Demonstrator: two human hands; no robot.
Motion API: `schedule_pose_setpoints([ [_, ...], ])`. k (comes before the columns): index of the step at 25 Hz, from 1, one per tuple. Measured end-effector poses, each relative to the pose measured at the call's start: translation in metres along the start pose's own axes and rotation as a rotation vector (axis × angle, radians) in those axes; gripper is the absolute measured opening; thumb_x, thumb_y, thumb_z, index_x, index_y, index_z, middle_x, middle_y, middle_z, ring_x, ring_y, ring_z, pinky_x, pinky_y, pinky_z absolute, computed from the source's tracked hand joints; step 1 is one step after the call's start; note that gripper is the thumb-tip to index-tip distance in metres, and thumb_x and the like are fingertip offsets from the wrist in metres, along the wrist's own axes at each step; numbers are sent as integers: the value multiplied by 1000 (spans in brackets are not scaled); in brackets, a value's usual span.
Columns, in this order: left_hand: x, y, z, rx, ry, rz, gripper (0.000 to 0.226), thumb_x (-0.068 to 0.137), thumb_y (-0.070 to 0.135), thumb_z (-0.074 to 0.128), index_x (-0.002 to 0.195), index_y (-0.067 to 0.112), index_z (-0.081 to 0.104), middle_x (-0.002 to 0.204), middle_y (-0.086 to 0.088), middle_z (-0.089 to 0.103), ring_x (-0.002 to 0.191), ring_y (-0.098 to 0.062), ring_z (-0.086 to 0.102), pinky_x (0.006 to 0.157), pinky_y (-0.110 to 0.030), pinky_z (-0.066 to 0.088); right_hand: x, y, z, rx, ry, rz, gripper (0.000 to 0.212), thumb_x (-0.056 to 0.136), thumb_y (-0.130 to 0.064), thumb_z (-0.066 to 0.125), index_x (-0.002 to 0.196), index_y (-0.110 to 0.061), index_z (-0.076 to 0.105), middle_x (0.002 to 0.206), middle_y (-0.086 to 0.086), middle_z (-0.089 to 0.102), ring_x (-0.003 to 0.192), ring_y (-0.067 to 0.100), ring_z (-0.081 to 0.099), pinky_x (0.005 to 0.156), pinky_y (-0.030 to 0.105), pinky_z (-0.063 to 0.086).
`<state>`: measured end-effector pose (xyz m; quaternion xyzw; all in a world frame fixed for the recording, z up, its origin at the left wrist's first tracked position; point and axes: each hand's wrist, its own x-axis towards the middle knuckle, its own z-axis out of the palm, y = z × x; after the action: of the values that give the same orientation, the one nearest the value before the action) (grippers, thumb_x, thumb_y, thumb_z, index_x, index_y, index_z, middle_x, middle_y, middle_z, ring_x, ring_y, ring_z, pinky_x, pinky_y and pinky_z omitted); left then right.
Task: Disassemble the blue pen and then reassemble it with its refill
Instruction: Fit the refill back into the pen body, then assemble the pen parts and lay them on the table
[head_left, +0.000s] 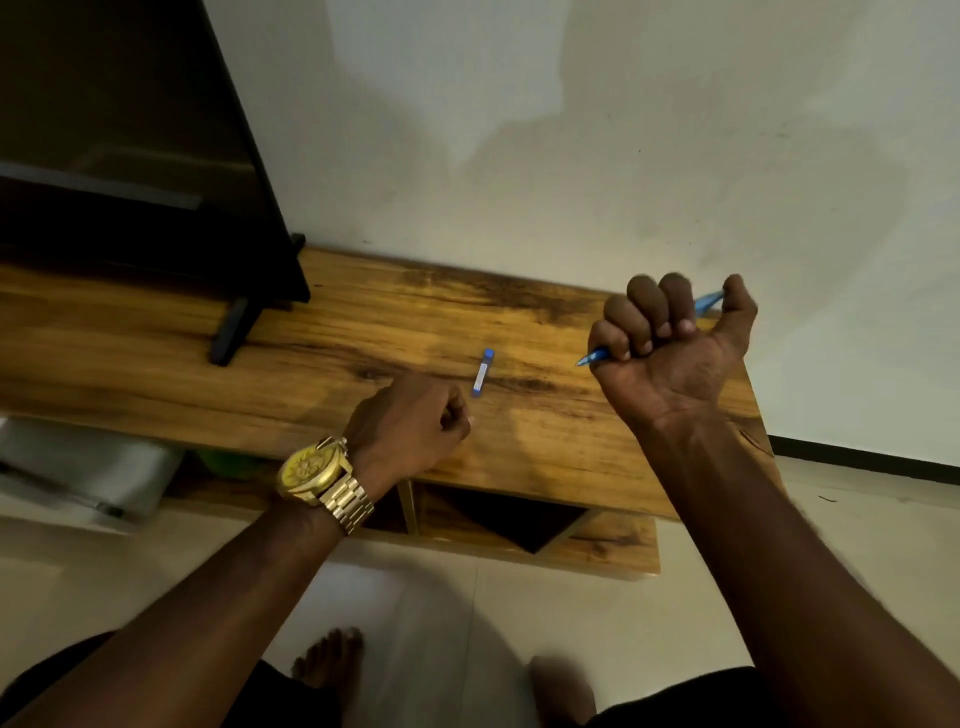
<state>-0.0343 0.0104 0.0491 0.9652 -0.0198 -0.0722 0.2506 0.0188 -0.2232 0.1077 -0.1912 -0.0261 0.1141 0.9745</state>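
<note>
The right hand (675, 343) has its grip clamped around the blue pen (595, 356); the left hand (415, 421) is curled together, holding nothing, near the refill (482, 372) on the desk (363, 332).

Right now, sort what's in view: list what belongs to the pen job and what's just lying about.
Part of the job:
- blue pen, gripped in the right hand
- small blue piece lying on the wooden table, probably a pen part
- left hand, fingers curled, beside that piece

Just lying about:
- black screen standing on the table
- gold watch on the left wrist
</note>
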Motion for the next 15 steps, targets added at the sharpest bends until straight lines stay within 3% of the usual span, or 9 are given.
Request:
schedule_pose_setpoints([
  [6,17,5,19,15,-55,35,20,95,49,74,108,33,77,105,15,78,96,-9,75,83,-41,66,8,-8,8,0,32,-59,67,104,-64,31,54,-19,40,60,-7,20,48,10,16,45,24,14],
  [11,19,9,19,36,-68,69,21,98,48,71,112,33,77,110,14,76,97,-9,73,81,-42,65,9,-7,20,-88,34,-82,62,104,-62,27,57,-23,24,57,-6,18,47,10,13,45,23,12],
  [15,17,6,19,26,-98,58,22,97,48,74,112,32,77,108,13,76,99,-9,73,82,-40,64,9,-3,17,-150,21,-59,62,103,-61,26,55,-22,27,56,-5,18,47,10,12,46,22,13],
])
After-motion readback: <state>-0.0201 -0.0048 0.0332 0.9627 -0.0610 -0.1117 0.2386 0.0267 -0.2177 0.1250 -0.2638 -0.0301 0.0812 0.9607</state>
